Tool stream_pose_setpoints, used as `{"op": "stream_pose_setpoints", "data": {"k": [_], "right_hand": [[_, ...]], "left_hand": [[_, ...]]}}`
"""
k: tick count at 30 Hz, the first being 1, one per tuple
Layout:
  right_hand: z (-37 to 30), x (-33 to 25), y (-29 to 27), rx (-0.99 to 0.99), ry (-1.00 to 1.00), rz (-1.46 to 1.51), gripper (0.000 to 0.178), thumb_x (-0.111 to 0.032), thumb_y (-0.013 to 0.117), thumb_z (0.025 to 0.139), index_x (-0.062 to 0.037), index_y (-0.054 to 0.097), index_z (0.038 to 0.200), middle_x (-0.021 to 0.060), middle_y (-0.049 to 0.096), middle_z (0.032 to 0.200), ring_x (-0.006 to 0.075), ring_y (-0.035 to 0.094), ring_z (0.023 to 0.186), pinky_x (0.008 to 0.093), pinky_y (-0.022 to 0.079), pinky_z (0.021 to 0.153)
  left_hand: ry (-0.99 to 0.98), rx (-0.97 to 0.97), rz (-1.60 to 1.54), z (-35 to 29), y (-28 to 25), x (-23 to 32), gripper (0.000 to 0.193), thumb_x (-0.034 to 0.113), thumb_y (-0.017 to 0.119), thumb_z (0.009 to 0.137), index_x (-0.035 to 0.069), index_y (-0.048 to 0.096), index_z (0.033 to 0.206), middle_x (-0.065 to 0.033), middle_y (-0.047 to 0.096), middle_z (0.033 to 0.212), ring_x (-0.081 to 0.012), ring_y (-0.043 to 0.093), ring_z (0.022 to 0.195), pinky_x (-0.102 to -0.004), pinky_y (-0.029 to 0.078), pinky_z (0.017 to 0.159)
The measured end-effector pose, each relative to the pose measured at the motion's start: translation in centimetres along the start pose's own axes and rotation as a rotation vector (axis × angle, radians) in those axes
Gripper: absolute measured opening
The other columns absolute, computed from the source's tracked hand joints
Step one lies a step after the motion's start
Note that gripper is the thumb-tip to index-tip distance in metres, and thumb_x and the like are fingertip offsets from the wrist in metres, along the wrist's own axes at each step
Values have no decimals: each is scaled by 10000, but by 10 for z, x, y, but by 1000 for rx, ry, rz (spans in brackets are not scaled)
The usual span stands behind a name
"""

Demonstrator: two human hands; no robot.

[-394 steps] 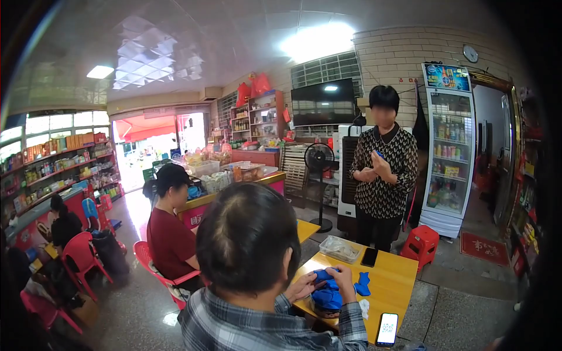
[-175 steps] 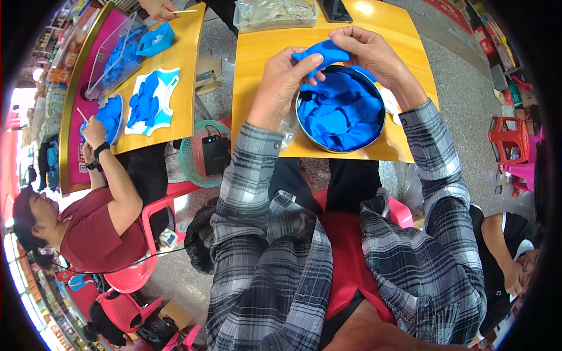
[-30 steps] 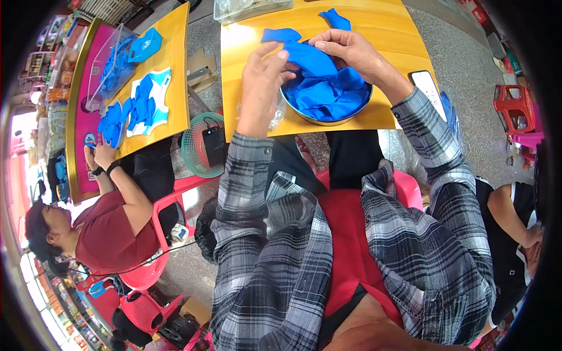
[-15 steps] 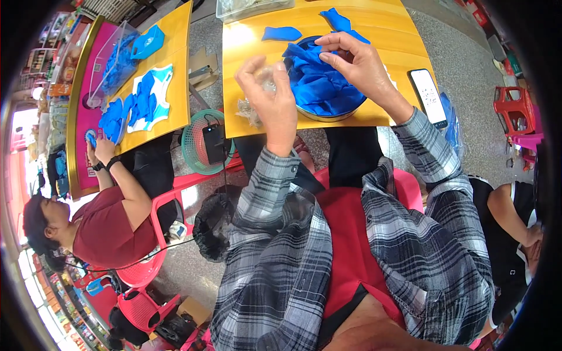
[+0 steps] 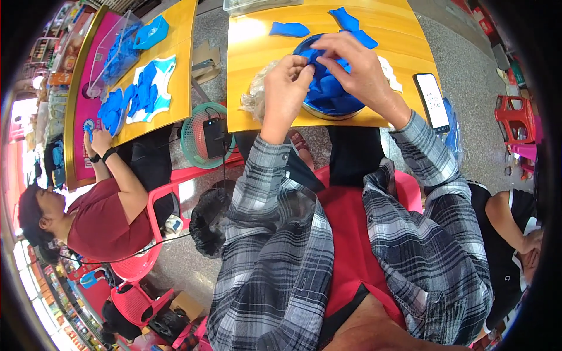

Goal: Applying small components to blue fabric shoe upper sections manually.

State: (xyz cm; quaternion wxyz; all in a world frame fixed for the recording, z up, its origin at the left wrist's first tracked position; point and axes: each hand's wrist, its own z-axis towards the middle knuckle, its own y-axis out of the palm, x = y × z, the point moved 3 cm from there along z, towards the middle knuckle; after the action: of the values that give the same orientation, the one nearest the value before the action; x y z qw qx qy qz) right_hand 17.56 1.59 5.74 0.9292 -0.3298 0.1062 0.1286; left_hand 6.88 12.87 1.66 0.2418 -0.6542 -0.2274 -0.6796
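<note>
Over the near-left part of a round tin [image 5: 333,114], my left hand [image 5: 282,93] and my right hand [image 5: 366,73] come close together. Their fingertips are pinched around a small blue cloth piece [image 5: 311,56], most of it hidden by the fingers. Below them the tin is filled with crumpled blue cloth [image 5: 329,89]. A pale, fluffy-looking clump [image 5: 254,98] lies beside my left wrist, partly covered by the hand. Flat fish-shaped blue pieces [image 5: 289,29] rest on the yellow table [image 5: 246,58] beyond the tin.
A phone [image 5: 431,100] lies at the table's right edge, and a whitish bundle [image 5: 390,75] sits beside the tin. A clear box [image 5: 257,6] stands at the far edge. At left, another person [image 5: 108,216] handles blue pieces at a second table. A green basket [image 5: 196,140] stands between the tables.
My hands, formerly apart with fingers loosely spread, have come together over the tin with fingertips closed on a blue piece. The pale clump at left shows larger.
</note>
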Motion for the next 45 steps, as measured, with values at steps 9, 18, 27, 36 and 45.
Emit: {"op": "stream_pose_setpoints", "data": {"k": [9,18,27,36,45], "right_hand": [[-23,9,19,-94,783,615,253,-238,676,887,-12,679,1001,23,663,860,78,590,776,225,475,703],[-24,10,15,-118,930,747,244,-265,612,936,-22,638,932,-27,583,788,56,484,747,222,409,660],[-15,-17,8,-117,503,319,140,-128,638,885,4,589,894,73,563,861,191,546,741,289,438,641],[-7,-51,0,-291,252,381,111,-56,647,850,-11,555,892,120,558,921,301,569,841,343,466,705],[4,-58,19,-600,331,494,157,-158,628,886,-9,579,885,121,578,858,290,580,780,345,459,669]], "left_hand": [[-35,-42,-283,-8,2,-3,116,77,651,888,-11,592,935,-45,621,847,-94,605,739,-277,578,656],[-159,-116,-510,-14,-1,4,102,90,647,895,-4,621,924,-44,627,844,-114,617,751,-323,590,690],[12,129,-340,-17,5,-9,179,-24,604,833,-1,509,983,-33,567,824,-63,528,725,-207,439,637],[132,218,-169,-70,-7,6,156,-43,576,840,16,517,972,-8,544,844,-64,514,734,-218,445,662],[111,344,-370,-93,-36,-2,222,-122,528,804,39,454,937,-72,544,1034,-75,533,827,-201,449,674]]}}
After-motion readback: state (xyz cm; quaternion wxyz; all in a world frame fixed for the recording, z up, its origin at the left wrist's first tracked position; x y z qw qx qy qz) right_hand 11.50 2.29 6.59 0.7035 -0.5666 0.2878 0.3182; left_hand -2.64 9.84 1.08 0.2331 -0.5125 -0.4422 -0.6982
